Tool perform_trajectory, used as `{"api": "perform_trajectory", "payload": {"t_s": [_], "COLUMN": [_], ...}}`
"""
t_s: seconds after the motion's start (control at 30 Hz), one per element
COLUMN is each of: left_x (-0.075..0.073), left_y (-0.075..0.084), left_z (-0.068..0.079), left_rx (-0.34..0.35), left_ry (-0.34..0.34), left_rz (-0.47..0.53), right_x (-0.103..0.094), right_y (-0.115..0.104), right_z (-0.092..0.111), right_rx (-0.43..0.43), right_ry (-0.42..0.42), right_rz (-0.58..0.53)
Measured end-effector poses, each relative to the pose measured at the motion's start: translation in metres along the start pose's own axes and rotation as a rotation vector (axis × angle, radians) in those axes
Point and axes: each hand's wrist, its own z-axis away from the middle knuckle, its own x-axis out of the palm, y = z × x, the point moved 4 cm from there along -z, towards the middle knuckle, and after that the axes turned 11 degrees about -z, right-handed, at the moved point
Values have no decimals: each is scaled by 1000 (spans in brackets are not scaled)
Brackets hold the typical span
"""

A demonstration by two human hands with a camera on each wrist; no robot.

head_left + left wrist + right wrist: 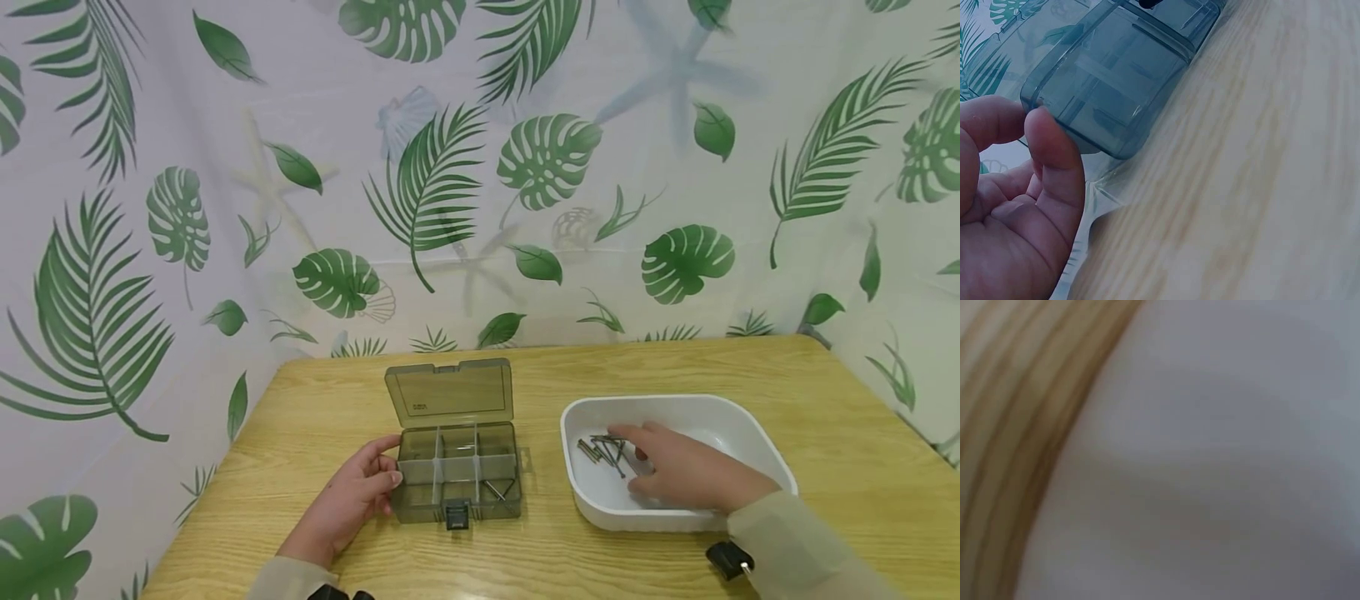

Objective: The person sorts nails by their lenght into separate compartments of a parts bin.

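A translucent grey compartment box point(420, 496) stands on the table with its hinged lid point(450, 396) raised. Thumb and fingers of my left hand point(352, 492) grip the box's left side; in the left wrist view the thumb point(1054, 144) and forefinger meet at its corner. A few screws point(495, 490) lie in the front right compartment. To the right is a white tray point(592, 510) with several metal screws point(592, 451) in its left part. My right hand point(671, 467) reaches into the tray, fingertips right at the screws, thumb apart from the forefinger.
The wooden table point(315, 400) reaches back to a leaf-printed cloth point(465, 192) hanging behind and at both sides. A dark latch point(457, 515) sits at the box's front. The right wrist view shows only blurred white tray wall point(1210, 456) and wood.
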Motion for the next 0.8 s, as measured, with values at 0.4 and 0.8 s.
{"api": "perform_trajectory", "payload": {"t_s": [0.4,0.8], "left_x": [0,1], "left_y": [-1,-2], "left_z": [1,0], "left_rx": [-2,3], "left_ry": [5,13], "left_rz": [-13,-9], "right_x": [3,4], "right_y": [9,15], "right_z": [-2,-8], "right_rx": [-12,-33], "right_ry": [-10,-6], "right_rz": [29,24]}}
